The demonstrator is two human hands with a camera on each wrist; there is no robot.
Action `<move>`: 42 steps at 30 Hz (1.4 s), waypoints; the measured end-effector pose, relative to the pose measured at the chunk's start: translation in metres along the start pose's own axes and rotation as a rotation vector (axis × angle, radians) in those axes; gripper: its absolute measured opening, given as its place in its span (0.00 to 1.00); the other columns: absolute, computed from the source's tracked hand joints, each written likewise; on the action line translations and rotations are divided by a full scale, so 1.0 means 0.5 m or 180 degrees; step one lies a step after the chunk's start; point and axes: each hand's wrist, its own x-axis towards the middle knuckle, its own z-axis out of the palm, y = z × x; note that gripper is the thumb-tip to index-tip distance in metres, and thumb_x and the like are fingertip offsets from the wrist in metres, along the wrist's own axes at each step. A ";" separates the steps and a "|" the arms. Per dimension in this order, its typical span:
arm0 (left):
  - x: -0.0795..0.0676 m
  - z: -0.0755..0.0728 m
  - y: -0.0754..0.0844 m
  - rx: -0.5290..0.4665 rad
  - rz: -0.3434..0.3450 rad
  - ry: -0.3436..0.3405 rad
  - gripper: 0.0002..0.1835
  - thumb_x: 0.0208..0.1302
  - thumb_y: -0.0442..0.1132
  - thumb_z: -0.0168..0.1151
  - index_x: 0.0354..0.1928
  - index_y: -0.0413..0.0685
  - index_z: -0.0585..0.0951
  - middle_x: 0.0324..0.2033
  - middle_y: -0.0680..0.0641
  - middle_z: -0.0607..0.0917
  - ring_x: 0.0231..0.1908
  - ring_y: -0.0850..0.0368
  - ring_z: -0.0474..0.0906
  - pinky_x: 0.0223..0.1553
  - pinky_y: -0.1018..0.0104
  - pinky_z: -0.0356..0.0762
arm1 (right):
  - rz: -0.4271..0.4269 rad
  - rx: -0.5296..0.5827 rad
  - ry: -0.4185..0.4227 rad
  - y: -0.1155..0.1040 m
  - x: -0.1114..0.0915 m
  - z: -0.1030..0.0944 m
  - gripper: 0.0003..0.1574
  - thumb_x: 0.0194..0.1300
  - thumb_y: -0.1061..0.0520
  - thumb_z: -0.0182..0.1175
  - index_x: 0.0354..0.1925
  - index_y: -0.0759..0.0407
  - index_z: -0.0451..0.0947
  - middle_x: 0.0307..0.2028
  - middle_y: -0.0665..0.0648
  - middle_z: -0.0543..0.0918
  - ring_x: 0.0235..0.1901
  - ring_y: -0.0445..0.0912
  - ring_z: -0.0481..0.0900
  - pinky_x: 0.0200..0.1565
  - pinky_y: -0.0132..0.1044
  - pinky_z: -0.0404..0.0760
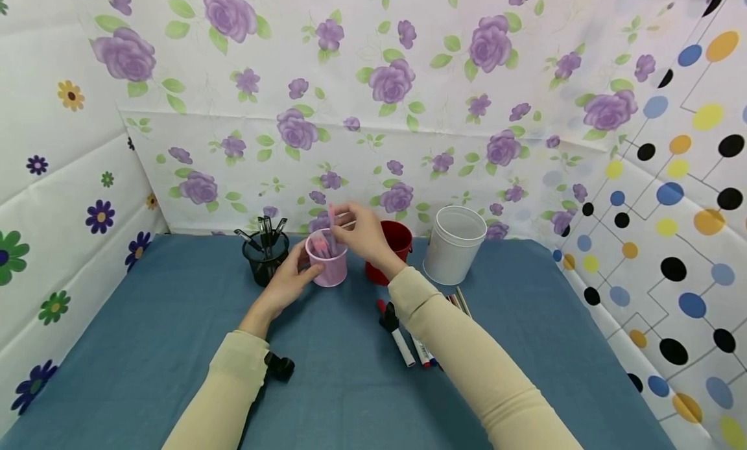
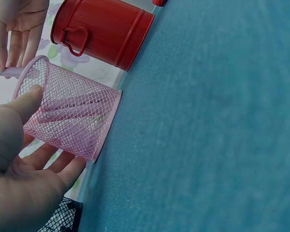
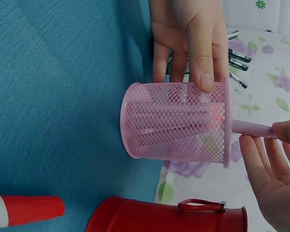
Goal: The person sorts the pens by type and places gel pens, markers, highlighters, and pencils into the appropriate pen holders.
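Note:
A pink mesh pen cup point(image 1: 331, 273) stands on the blue cloth, with several pink pens inside visible through its mesh. My left hand point(image 1: 287, 283) holds the cup from the left, thumb on the near side and fingers behind, as the left wrist view also shows. Above the rim, my right hand point(image 1: 363, 235) pinches the upper end of a light pink pen point(image 3: 251, 128) between thumb and fingers. The pen's lower part reaches into the cup. Just left of my left hand is a black mesh cup point(image 1: 257, 268) filled with black pens.
A red metal bucket point(image 1: 398, 239) with a small handle stands right of the pink cup, and a white bucket point(image 1: 452, 255) beyond it. Markers point(image 1: 404, 348) and several pencils point(image 1: 463, 301) lie on the cloth near my right forearm. Flowered sheeting point(image 1: 350, 113) hangs behind.

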 end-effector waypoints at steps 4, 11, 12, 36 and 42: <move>0.000 0.000 -0.002 -0.0009 0.0005 -0.0006 0.40 0.82 0.45 0.59 0.86 0.55 0.51 0.80 0.39 0.62 0.80 0.38 0.57 0.75 0.36 0.64 | 0.0049 0.0015 0.0000 0.008 0.001 0.009 0.19 0.73 0.60 0.69 0.60 0.57 0.82 0.47 0.59 0.88 0.45 0.51 0.88 0.47 0.40 0.90; -0.001 0.001 -0.002 -0.0033 0.0006 -0.0020 0.40 0.82 0.45 0.59 0.86 0.56 0.51 0.80 0.39 0.62 0.80 0.38 0.57 0.75 0.37 0.64 | 0.0072 -0.0056 0.0000 0.019 0.001 0.023 0.19 0.73 0.61 0.69 0.60 0.59 0.82 0.47 0.59 0.89 0.46 0.51 0.88 0.50 0.40 0.89; 0.000 0.001 -0.002 -0.0035 0.0008 -0.0023 0.40 0.82 0.45 0.59 0.86 0.56 0.51 0.80 0.39 0.62 0.80 0.38 0.57 0.75 0.37 0.64 | 0.0072 -0.0067 -0.0003 0.020 0.001 0.023 0.20 0.73 0.61 0.69 0.60 0.59 0.82 0.47 0.59 0.89 0.46 0.51 0.88 0.50 0.41 0.89; 0.000 0.001 0.003 0.0042 0.0020 0.0019 0.40 0.82 0.43 0.60 0.85 0.53 0.52 0.79 0.37 0.63 0.79 0.39 0.58 0.75 0.38 0.64 | 0.0038 -0.0152 -0.0087 0.021 -0.015 0.009 0.21 0.74 0.59 0.67 0.62 0.60 0.82 0.50 0.58 0.90 0.49 0.51 0.88 0.54 0.42 0.88; -0.001 0.000 0.004 0.0003 -0.0007 0.0015 0.40 0.82 0.43 0.60 0.86 0.54 0.51 0.79 0.37 0.63 0.79 0.38 0.59 0.74 0.38 0.67 | 0.0039 -0.0040 -0.0123 0.020 -0.035 -0.021 0.20 0.74 0.56 0.68 0.62 0.53 0.83 0.50 0.54 0.89 0.47 0.49 0.88 0.51 0.42 0.89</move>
